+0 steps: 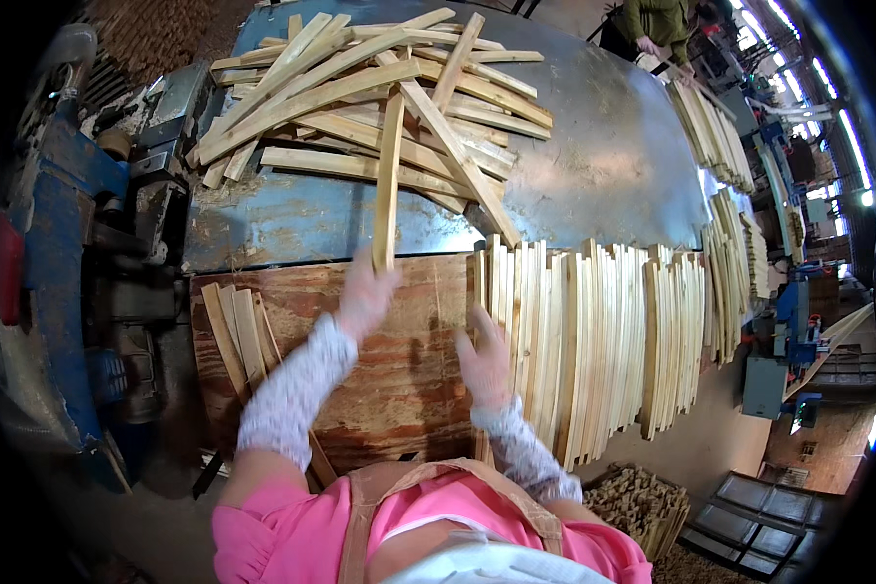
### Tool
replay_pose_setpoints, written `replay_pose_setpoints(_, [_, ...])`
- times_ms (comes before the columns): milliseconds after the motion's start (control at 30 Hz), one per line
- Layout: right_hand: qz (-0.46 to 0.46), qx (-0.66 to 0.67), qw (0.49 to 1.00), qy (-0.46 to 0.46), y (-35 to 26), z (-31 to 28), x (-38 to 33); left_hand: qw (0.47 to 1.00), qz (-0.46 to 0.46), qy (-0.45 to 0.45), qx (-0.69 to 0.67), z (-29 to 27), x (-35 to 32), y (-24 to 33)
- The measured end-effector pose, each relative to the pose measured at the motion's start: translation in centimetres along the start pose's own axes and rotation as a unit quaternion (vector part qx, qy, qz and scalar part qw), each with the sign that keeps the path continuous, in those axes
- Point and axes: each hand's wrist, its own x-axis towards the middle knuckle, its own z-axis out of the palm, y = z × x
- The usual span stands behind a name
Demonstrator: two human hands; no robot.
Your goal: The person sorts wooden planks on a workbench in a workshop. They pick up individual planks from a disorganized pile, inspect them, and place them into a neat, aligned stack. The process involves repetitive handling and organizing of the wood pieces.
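Head view: left hand (365,292) pinching one slat (387,180), right hand (485,355) spread against upright sorted row (594,341) at board's right edge; loose pile (370,97) remains unsorted.

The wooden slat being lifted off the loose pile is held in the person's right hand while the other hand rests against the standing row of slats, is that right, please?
Not quite: the head view shows the left hand holding the wooden slat over the loose pile. The right hand is the one resting against the standing row of slats.
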Motion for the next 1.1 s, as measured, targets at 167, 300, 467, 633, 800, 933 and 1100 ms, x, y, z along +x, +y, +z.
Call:
replay_pose_setpoints(167, [0.184, 0.171, 0.929, -0.272, -6.4, 4.4, 6.8, 0.953, -0.031, -0.255, 0.160, 2.0, -16.9, -2.9])
replay_pose_setpoints(300, [0.180, 0.033, 0.941, -0.285, -5.6, 1.0, 2.2, 0.993, 0.008, -0.029, 0.111, -1.4, -7.2, -0.6])
replay_pose_setpoints(467, [-0.030, -0.239, 0.970, -0.035, 2.9, -0.2, -9.0, 0.870, 0.321, 0.074, 0.367, 0.2, 8.1, 1.9])
replay_pose_setpoints(633, [-0.105, -0.333, 0.934, 0.072, 5.4, -1.9, -10.0, 0.702, 0.333, -0.024, 0.629, 7.6, 19.7, 4.8])
replay_pose_setpoints(800, [-0.081, -0.327, 0.939, 0.075, 6.6, -0.7, -10.3, 0.559, 0.230, -0.100, 0.790, 10.6, 25.5, 8.9])
replay_pose_setpoints(933, [-0.120, -0.324, 0.933, 0.101, 7.0, -0.5, -10.6, 0.580, 0.270, -0.069, 0.766, 9.7, 25.5, 12.6])
replay_pose_setpoints(1100, [-0.083, -0.303, 0.947, 0.068, 5.8, -1.3, -10.6, 0.721, 0.422, 0.024, 0.548, 11.5, 17.4, 19.6])
